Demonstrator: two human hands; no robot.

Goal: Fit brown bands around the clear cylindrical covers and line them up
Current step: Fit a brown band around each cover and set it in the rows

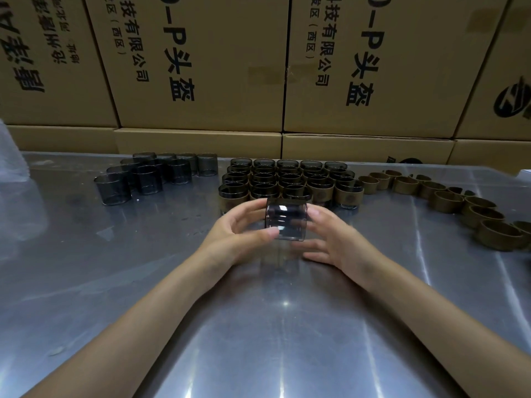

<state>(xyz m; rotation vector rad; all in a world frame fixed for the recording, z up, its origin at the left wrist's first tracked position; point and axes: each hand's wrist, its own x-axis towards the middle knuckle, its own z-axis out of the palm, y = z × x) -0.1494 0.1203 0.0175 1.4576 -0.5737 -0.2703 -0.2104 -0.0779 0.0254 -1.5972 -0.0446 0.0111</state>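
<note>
— What did the near part of the worktop (pixel 284 326) show?

— Bare shiny metal and two forearms reaching in from the near edge. Toward the middle, the left hand (pixel 234 234) gripped a clear cover (pixel 286 222), thumb curled on its near side, fingers round the far side.

— And the other hand?

— The right hand (pixel 330 237) lay against the cover's right side, fingers spread and fairly straight, blurred; whether they pinched it I could not tell. The cover was tilted, held just above the surface.

— Farther back?

— Just behind the hands stood the banded covers (pixel 290 182), packed touching in rows, brown wraps showing on the front ones. Toward the far left edge sat a loose cluster of plain covers (pixel 143 176). Along the right edge curved a line of empty brown bands (pixel 448 201), running from the far side toward the near right.

— And beyond the far edge?

— Stacked cardboard boxes (pixel 201 67) with black printed characters.
</note>
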